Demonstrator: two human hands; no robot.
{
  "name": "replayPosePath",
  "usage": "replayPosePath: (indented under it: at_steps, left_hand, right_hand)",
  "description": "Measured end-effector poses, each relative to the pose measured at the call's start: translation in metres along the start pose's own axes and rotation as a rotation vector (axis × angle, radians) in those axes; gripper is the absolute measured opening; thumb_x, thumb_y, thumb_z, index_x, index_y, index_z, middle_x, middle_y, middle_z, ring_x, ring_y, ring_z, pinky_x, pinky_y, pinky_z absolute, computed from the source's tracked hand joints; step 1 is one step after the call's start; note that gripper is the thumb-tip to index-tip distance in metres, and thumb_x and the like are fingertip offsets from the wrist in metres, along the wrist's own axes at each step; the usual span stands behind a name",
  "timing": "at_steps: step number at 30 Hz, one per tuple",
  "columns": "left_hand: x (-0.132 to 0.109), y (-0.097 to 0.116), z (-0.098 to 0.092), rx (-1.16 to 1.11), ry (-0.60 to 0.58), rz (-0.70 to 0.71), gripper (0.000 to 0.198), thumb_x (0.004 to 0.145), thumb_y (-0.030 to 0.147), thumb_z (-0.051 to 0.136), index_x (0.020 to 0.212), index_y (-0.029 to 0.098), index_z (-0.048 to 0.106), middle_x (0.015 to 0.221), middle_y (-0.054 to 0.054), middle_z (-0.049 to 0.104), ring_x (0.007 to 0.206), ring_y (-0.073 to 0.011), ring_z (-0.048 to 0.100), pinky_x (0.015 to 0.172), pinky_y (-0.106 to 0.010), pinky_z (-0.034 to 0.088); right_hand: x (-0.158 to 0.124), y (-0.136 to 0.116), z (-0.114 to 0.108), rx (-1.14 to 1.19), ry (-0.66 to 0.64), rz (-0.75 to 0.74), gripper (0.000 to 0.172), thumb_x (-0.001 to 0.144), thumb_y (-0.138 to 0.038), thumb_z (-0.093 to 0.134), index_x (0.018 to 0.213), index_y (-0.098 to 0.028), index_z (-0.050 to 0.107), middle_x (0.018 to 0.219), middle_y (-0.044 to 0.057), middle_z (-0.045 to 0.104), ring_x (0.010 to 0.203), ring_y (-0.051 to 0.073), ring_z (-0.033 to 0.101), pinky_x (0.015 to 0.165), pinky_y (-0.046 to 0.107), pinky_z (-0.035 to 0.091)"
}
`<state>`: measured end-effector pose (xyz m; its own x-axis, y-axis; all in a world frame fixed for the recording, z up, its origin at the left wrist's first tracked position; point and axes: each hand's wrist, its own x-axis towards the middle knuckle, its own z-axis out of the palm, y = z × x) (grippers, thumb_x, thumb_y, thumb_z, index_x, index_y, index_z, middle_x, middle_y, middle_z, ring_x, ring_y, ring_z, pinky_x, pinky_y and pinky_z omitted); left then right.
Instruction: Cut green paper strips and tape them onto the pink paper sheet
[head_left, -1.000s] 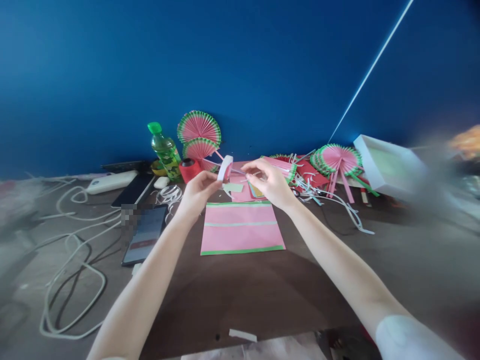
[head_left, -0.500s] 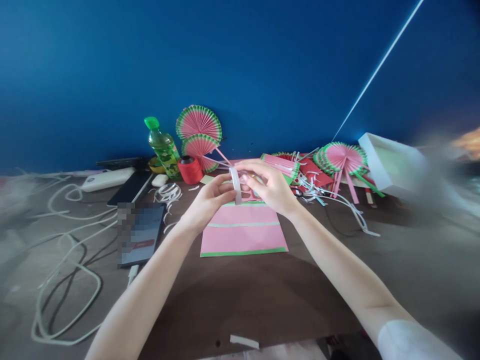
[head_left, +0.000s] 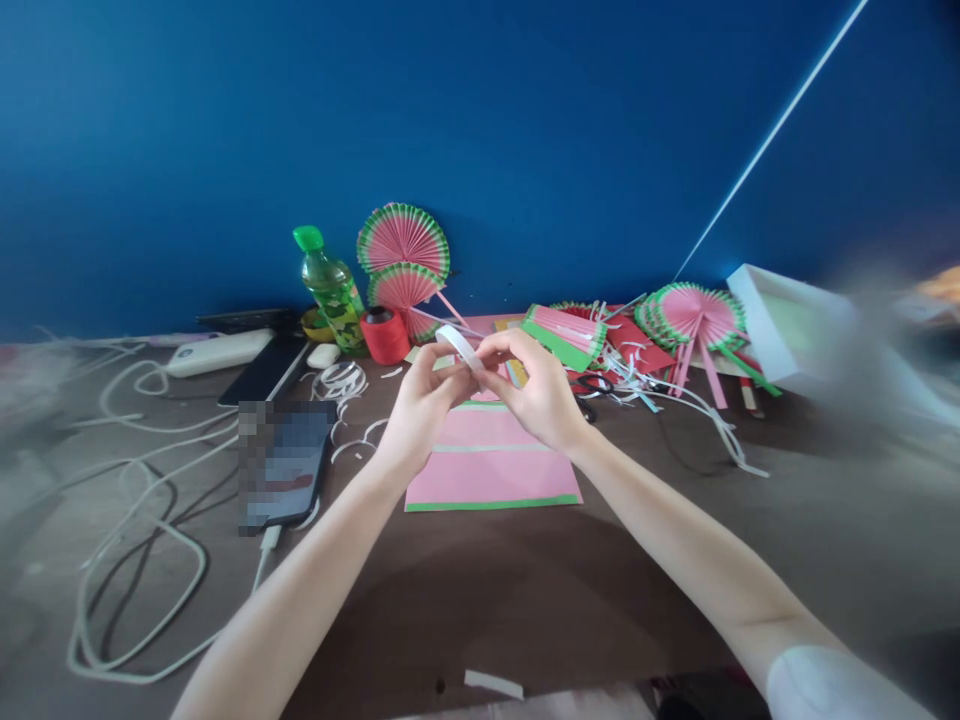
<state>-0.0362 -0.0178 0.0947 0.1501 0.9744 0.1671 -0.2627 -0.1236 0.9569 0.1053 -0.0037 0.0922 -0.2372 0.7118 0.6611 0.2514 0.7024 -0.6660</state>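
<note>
A roll of white tape (head_left: 459, 347) is held tilted between both hands above the table. My left hand (head_left: 427, 405) has its fingers closed round the roll's left side and lower edge. My right hand (head_left: 534, 392) pinches at the roll's lower right edge, the fingertips of both hands close together. Under and in front of the hands lies a pink sheet (head_left: 491, 478) with a green strip along its near edge and pale strips across it. Its far part is partly hidden by the hands.
Pink-and-green paper fans (head_left: 405, 245) lean at the wall beside a green bottle (head_left: 330, 290) and a red spool (head_left: 385, 337). Phone (head_left: 289, 470) and cables lie left. Right are folded fans (head_left: 694, 318), paper scraps, black-handled scissors (head_left: 589, 395) and a white box (head_left: 787, 325).
The tape roll has tilted from near upright to slanting, its top leaning left. The fingers of both hands have shifted on it, and the view has moved slightly.
</note>
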Motion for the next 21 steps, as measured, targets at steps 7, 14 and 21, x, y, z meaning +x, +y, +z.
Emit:
replayPosePath:
  at_steps: [7,14,21]
  left_hand:
    - [0.001,0.000,0.001,0.167,-0.017,0.006,0.025,0.072,0.013,0.056,0.094,0.016,0.046,0.077,-0.003,0.067,0.079,-0.0167,0.065,0.077,-0.034,0.049]
    - [0.001,-0.001,-0.001,0.260,-0.102,-0.039,0.034,0.068,0.012,0.061,0.097,0.018,0.044,0.080,-0.002,0.067,0.076,-0.0161,0.066,0.070,-0.028,0.049]
    - [0.000,-0.007,-0.003,0.312,-0.161,-0.078,0.031,0.071,0.014,0.059,0.097,0.018,0.043,0.076,-0.002,0.066,0.078,-0.0184,0.066,0.073,-0.032,0.049]
  right_hand:
    - [0.002,0.004,-0.001,0.068,-0.126,0.045,0.027,0.080,-0.017,0.055,0.106,-0.023,0.054,0.105,0.004,0.060,0.091,0.016,0.058,0.078,0.032,0.050]
    - [0.004,0.006,-0.007,-0.012,-0.164,0.049,0.024,0.079,-0.018,0.056,0.103,-0.023,0.055,0.090,0.003,0.058,0.084,0.015,0.055,0.070,0.030,0.048]
    - [0.006,0.009,-0.017,-0.079,-0.221,0.050,0.022,0.074,-0.022,0.063,0.093,-0.022,0.052,0.092,0.003,0.051,0.085,0.016,0.051,0.075,0.033,0.045]
